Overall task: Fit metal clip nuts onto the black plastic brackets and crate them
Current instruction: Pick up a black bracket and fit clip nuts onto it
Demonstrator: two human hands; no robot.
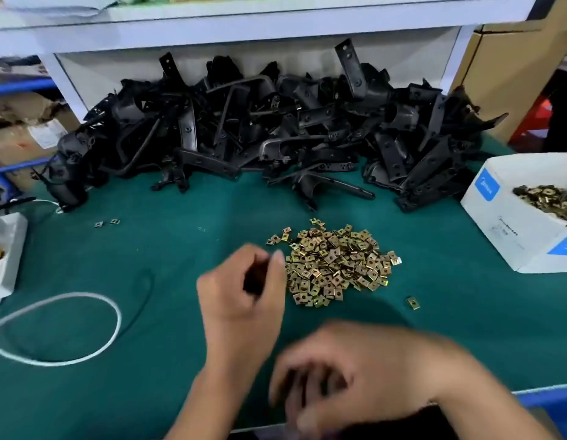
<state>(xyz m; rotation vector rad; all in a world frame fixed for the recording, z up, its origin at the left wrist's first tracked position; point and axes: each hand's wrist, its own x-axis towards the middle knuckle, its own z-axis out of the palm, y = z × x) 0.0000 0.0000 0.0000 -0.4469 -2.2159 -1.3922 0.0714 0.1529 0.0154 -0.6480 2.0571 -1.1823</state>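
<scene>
A heap of brass-coloured metal clip nuts (336, 262) lies in the middle of the green mat. Behind it, a big pile of black plastic brackets (263, 128) leans against the white shelf. My left hand (244, 290) hovers at the heap's left edge with fingers curled and thumb near the forefinger; the hollow inside is dark and blurred, so I cannot tell what it holds. My right hand (342, 373) is blurred by motion near the table's front edge, fingers spread and pointing down, with nothing visible in them. No crate is in view.
A white box (511, 230) with more clip nuts stands at the right. One stray nut (413, 302) lies right of the heap, two stray nuts (106, 222) at the left. A white cable loop (63, 325) and a white bag (5, 255) lie left.
</scene>
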